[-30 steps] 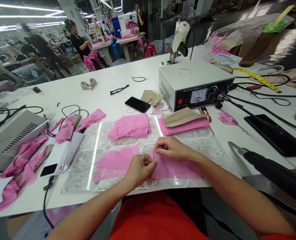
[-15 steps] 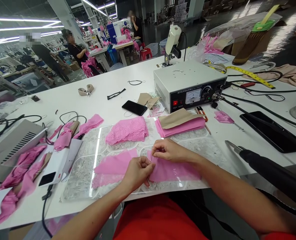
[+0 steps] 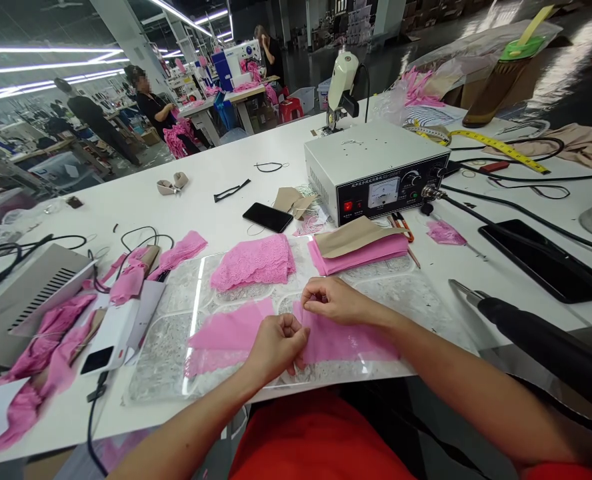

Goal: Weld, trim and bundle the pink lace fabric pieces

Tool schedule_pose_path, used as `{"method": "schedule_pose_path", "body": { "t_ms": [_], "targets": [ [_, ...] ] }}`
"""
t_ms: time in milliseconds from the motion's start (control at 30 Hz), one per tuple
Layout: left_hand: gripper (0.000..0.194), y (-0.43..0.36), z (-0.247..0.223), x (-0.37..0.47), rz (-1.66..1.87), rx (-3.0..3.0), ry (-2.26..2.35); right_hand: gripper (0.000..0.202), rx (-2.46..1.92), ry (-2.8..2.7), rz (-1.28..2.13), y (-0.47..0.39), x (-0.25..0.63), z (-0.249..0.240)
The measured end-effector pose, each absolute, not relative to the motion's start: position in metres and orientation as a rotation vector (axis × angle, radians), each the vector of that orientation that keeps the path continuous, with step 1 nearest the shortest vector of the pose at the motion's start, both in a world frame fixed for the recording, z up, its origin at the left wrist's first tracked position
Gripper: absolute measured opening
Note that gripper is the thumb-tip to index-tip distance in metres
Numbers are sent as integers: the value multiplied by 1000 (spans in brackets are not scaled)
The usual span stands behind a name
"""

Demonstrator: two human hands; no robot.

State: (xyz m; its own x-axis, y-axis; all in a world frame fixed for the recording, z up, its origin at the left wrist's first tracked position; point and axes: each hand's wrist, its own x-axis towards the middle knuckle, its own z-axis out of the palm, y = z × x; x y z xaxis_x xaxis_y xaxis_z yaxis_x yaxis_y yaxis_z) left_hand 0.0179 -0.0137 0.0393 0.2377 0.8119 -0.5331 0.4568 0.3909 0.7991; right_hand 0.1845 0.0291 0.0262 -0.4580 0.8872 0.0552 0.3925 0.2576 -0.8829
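Observation:
Two sheer pink fabric pieces lie side by side on a clear plastic mat (image 3: 166, 373). My left hand (image 3: 279, 343) is closed in a pinch where they meet, gripping the near edge of the right fabric piece (image 3: 351, 343). Just above it, my right hand (image 3: 329, 298) pinches the upper left edge of that same piece. The left fabric piece (image 3: 231, 333) stretches out from under my left hand. Behind my hands sit a stack of pink lace (image 3: 253, 261) and a stack of pink fabric (image 3: 361, 260) topped with a beige piece (image 3: 351, 237).
A control box (image 3: 376, 167) with cables stands behind the stacks. At right, a black handheld tool (image 3: 526, 340) with a metal tip lies near my forearm, beside a black phone (image 3: 536, 260). Another phone (image 3: 267, 217), a white power bank (image 3: 109, 340) and pink scraps lie leftward.
Both hands stay almost in place, still pinching the fabric. The whole view shifts slightly with my head.

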Motion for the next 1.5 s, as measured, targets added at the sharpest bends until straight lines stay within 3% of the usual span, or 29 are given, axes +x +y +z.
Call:
{"method": "schedule_pose_path", "body": {
  "t_ms": [500,667,833,1033,1500],
  "targets": [
    [27,-6,39,15,206,1461,1428,15,-1209,-1938,1009,31,192,33],
    [41,-6,42,0,252,2060,1433,13,-1357,-1675,822,5,235,55],
    [23,-10,33,-11,531,2575,1214,16,-1701,-1693,718,-40,273,42],
    [29,-8,14,-11,526,2913,788,21,-1918,-1774,758,-73,280,26],
    [39,-15,10,-7,348,3051,896,15,-1762,-1602,977,-59,282,26]
  ]
}}
